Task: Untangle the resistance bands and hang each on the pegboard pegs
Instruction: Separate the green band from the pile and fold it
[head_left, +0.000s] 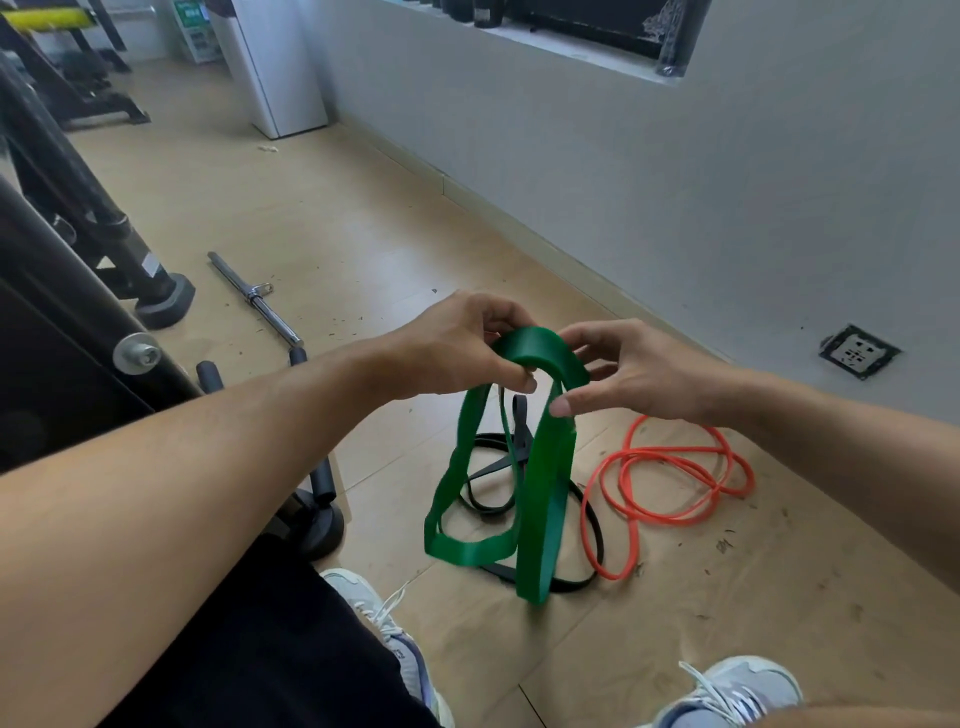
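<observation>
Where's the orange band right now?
In the head view, the orange band lies in loose coils on the floor to the right, below the right hand and beside the green band and black band.

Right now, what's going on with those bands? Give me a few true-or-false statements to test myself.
1. Both hands hold the green band. True: the left hand and right hand pinch its top.
2. The orange band hangs from a peg. False: it lies on the floor.
3. A black band lies under the green one. True.
4. The green band is fully off the floor. False: its lower loops rest there.
</observation>
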